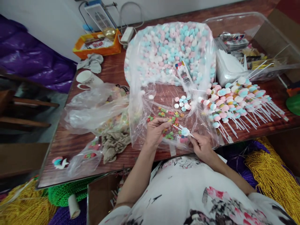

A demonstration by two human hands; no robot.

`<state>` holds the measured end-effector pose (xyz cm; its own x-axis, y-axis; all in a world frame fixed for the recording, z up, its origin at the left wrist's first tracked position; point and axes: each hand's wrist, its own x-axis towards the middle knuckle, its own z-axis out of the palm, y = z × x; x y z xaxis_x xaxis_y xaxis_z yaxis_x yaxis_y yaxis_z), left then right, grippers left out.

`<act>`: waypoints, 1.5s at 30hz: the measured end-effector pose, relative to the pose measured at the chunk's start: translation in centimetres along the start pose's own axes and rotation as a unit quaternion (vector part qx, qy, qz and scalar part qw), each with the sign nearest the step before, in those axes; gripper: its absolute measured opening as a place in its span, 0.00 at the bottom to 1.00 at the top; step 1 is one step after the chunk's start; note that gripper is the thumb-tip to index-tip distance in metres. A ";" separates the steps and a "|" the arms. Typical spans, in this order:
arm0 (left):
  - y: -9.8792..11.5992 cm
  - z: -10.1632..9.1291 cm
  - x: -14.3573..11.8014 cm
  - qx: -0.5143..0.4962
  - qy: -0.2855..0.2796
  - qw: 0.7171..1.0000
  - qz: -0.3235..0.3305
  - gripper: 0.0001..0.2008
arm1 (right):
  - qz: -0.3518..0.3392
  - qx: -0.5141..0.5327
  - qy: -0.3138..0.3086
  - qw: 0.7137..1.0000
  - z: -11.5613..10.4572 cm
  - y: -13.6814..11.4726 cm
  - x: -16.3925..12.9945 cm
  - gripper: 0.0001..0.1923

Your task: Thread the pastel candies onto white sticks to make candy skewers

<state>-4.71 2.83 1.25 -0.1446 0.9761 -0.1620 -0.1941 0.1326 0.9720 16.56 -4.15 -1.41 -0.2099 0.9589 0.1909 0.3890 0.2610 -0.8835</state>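
Hands meet over the near edge of the dark wooden table [70,143], forearms reaching up from a flowered white top. The left hand [156,131] curls palm-down, fingertips pinched on small coloured ring-shaped candies [168,120] scattered on the clear plastic sheet [140,131]. The right hand [202,147] grips a thin white stick [191,134] topped with a pale blue round marshmallow [185,131], tilted toward the left hand. Just beyond sits a big clear bag of pink, blue and white marshmallows [168,50]; to the right lie finished marshmallow skewers [236,100] in a row.
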 end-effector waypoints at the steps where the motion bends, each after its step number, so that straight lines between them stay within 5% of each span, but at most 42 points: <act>1: 0.0 -0.1 0.1 0.021 0.010 0.999 0.029 0.10 | 0.000 -0.002 0.003 1.000 0.0 0.1 0.1 0.10; 4: -0.3 -0.1 1.6 0.200 -0.004 0.963 0.181 0.04 | 0.001 -0.015 0.015 1.000 -0.2 0.3 0.2 0.10; 7: -0.6 0.4 3.5 0.434 -0.127 0.844 0.290 0.04 | -0.003 -0.035 0.025 0.999 -0.3 0.4 0.1 0.09; 10: -1.0 0.7 4.3 0.558 -0.211 0.736 0.319 0.07 | -0.013 -0.055 0.026 0.998 -0.5 0.6 -0.3 0.10; 12: -1.2 0.5 4.2 0.586 -0.220 0.705 0.334 0.08 | -0.012 -0.062 0.024 0.998 -0.8 0.8 -0.6 0.10; 15: -1.6 -0.1 3.7 0.587 -0.221 0.694 0.354 0.09 | -0.006 -0.065 0.029 0.997 -1.1 1.0 -0.8 0.10; 23: -2.5 -1.1 2.7 0.585 -0.156 0.712 0.356 0.15 | -0.022 -0.097 -0.003 0.995 -0.7 0.6 -0.5 0.11; 33: -1.6 -2.2 1.6 0.518 -0.196 0.773 0.309 0.19 | -0.049 -0.143 -0.004 0.988 -0.6 0.7 -0.5 0.10; 35: -1.6 -2.0 1.5 0.486 -0.173 0.803 0.298 0.17 | -0.051 -0.150 -0.009 0.987 -0.5 0.6 -0.6 0.10; 37: -1.4 -1.5 1.0 0.410 -0.127 0.862 0.268 0.15 | -0.052 -0.146 -0.010 0.988 -0.5 0.5 -0.6 0.10; 41: -0.3 0.0 -0.6 0.105 -0.035 0.988 0.108 0.21 | -0.044 -0.097 -0.004 0.994 -0.5 -0.1 -0.7 0.12; 45: 0.7 1.2 -2.2 -0.102 -0.026 0.994 -0.006 0.27 | -0.022 -0.064 -0.007 0.998 -0.2 -0.6 -0.5 0.11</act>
<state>-3.41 1.01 2.51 -0.0922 0.9828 -0.1601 -0.3889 0.1124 0.9144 16.60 -4.73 -0.93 -0.2416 0.9446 0.2222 0.4894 0.3164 -0.8126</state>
